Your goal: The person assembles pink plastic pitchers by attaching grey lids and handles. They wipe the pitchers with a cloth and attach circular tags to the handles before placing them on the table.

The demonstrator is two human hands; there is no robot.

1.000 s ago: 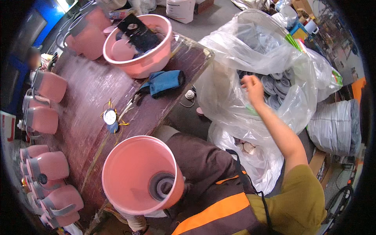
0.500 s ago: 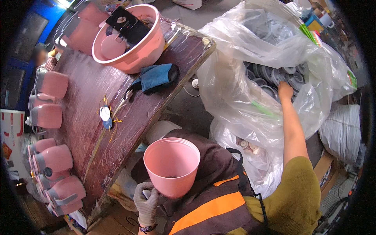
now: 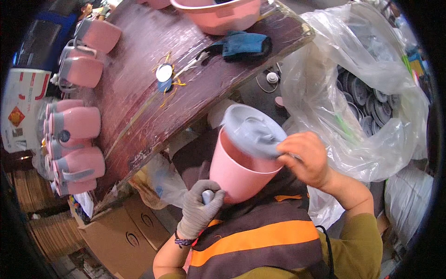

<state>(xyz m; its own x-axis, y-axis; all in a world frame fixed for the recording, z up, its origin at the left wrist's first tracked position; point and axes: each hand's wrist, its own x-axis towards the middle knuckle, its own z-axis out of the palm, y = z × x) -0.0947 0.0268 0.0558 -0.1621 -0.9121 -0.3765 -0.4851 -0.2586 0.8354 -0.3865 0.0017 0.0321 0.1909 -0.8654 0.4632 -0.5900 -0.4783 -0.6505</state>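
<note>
My left hand (image 3: pixel 200 208), in a grey knit glove, is closed at the lower side of a pink plastic pot (image 3: pixel 239 179), held tilted over my lap. The rounded end of a light-grey object (image 3: pixel 207 197) pokes out of that fist; its kind is hidden. With bare fingers my right hand (image 3: pixel 305 157) pinches the edge of a round grey plastic lid (image 3: pixel 253 130). The lid slants across the pot's mouth, its far side raised, leaving part of the pink inside showing.
On the left stands a dark red table (image 3: pixel 134 88) bearing several pink pots with grey fittings (image 3: pixel 76 123), a pink basin (image 3: pixel 227 16), a blue-and-black cloth item (image 3: pixel 246 45) and a white disc with yellow strings (image 3: pixel 164 73). A clear plastic bag (image 3: pixel 316 79) on the right holds grey lids (image 3: pixel 371 104).
My right hand has come out of the plastic bag with a grey lid and brought it over the pot. The pot, in my left hand, has risen. The view has shifted.
</note>
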